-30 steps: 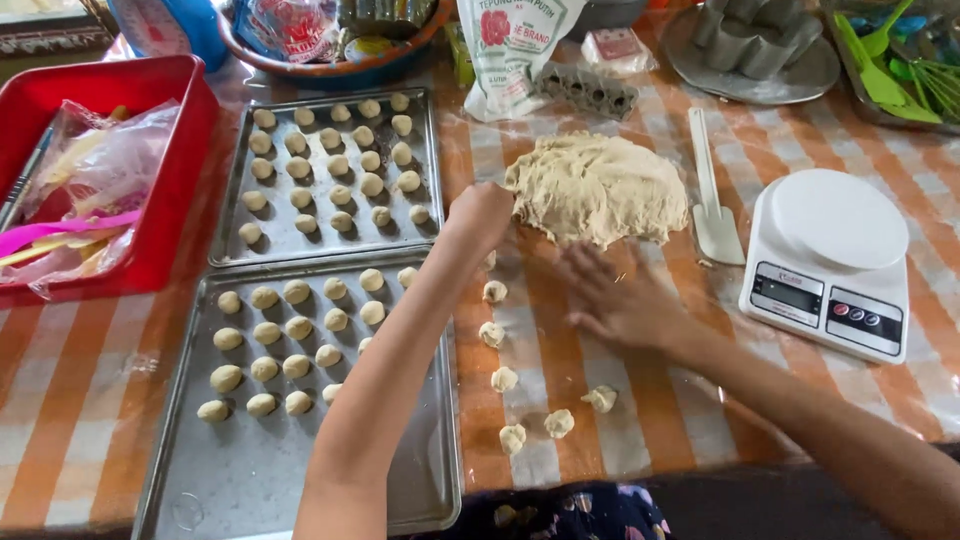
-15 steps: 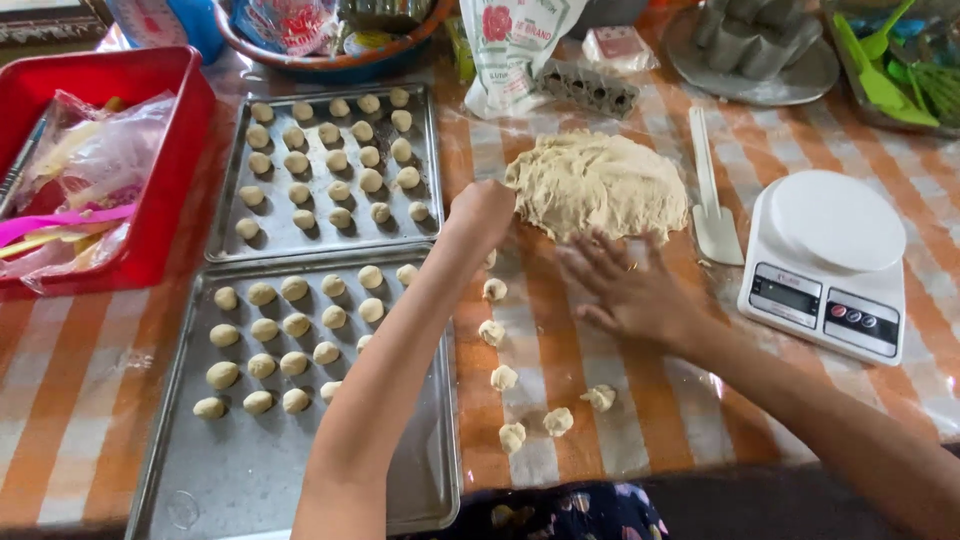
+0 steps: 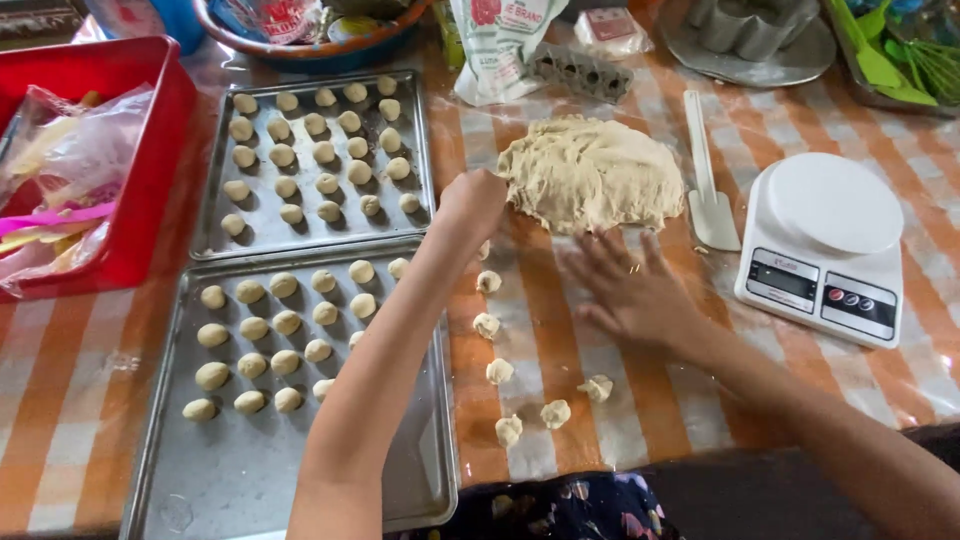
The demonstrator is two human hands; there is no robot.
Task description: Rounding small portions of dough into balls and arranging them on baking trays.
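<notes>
A large mound of pale dough (image 3: 592,172) lies on the orange-and-white checked cloth. My left hand (image 3: 472,200) is closed at the mound's left edge, pinching at the dough. My right hand (image 3: 628,290) lies flat with fingers spread on the cloth just below the mound, holding nothing. Several small rough dough pieces (image 3: 497,370) sit in a line on the cloth between my arms. Two metal baking trays stand to the left: the near tray (image 3: 200,470) holds several rolled dough balls, the far tray (image 3: 410,120) holds several more.
A white kitchen scale (image 3: 825,245) stands at the right, a white scraper (image 3: 708,175) beside the dough. A red bin (image 3: 150,150) with plastic bags is at the far left. A flour bag (image 3: 500,45), a metal mould (image 3: 585,70) and bowls line the back.
My right hand has shifted a little lower and flattened on the cloth. My left hand stays at the dough's left edge.
</notes>
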